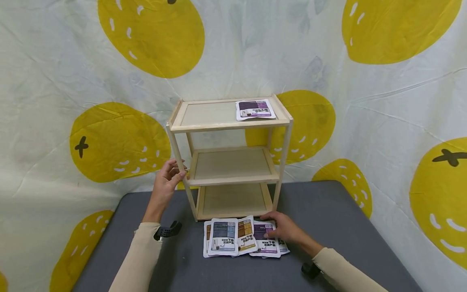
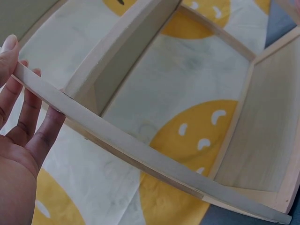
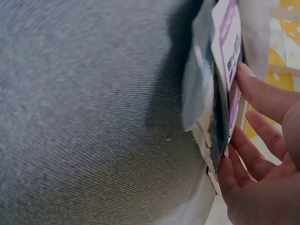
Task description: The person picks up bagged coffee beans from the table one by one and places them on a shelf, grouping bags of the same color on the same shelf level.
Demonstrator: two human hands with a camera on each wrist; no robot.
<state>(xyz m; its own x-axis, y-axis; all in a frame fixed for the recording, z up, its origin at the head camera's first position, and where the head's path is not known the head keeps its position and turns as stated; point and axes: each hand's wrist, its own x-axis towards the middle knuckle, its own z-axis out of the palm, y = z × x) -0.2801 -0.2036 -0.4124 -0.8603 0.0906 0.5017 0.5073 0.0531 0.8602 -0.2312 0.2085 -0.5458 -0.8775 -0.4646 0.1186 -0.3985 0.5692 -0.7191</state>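
A three-tier wooden shelf rack (image 1: 230,126) stands on the grey table. My left hand (image 1: 167,184) holds its left front post (image 2: 126,136), thumb on one side and fingers on the other, near the middle tier. In front of the rack, several flat packets lie overlapping, among them a blue one (image 1: 223,239) and a brown one (image 1: 246,235). My right hand (image 1: 286,230) is at the right end of these, pinching a purple packet (image 1: 265,247) with the thumb on its printed face and fingers along its edge (image 3: 229,51). More packets lie partly hidden beneath it.
Another purple packet (image 1: 255,109) lies on the right part of the top tier. The middle tier (image 1: 230,164) and bottom tier (image 1: 235,200) are framed panels. Behind the grey table (image 1: 321,239) hangs a pale cloth (image 1: 226,48) with yellow fruit prints.
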